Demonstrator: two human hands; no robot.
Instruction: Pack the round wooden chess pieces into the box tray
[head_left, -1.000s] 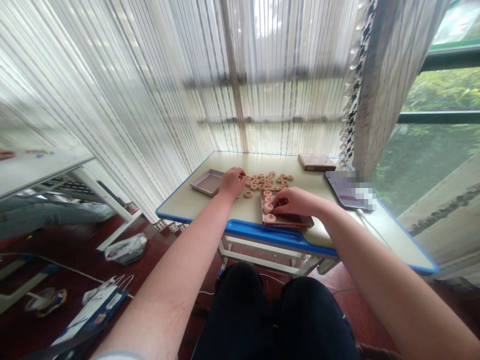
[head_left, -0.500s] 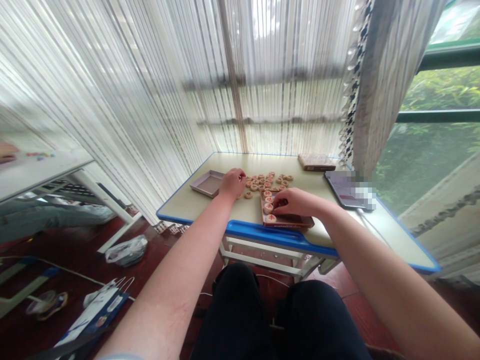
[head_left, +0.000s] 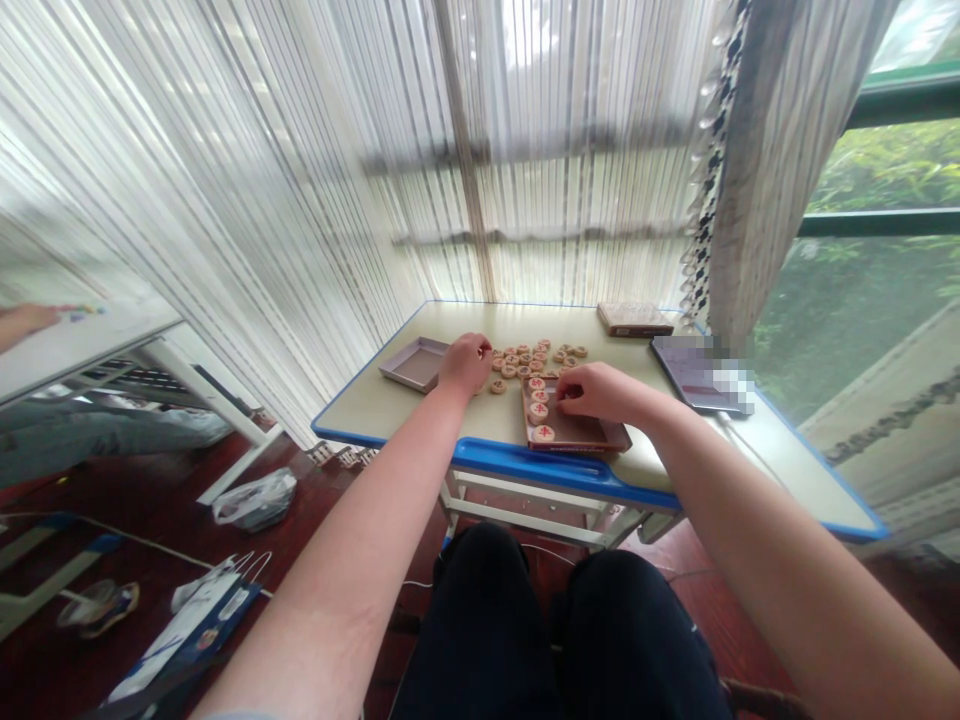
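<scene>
Several round wooden chess pieces [head_left: 536, 357] with red marks lie scattered on a small blue-edged table [head_left: 390, 405]. A brown box tray [head_left: 592, 434] near the front edge holds a column of pieces [head_left: 538, 408]. My left hand [head_left: 465, 362] rests curled on the table at the left end of the scattered pieces, fingers closed over something I cannot make out. My right hand [head_left: 596, 390] hovers over the far end of the brown tray, fingers pinched together close to the pieces there.
A grey box lid [head_left: 415, 363] lies left of my left hand. A flat wooden box [head_left: 634, 318] and a dark tablet [head_left: 697, 372] sit at the table's far right. Striped curtains hang behind. A second table [head_left: 67, 345] and bags [head_left: 251, 498] stand at left.
My right hand has moved from the middle of the brown tray toward its far end. My left hand has stayed in place.
</scene>
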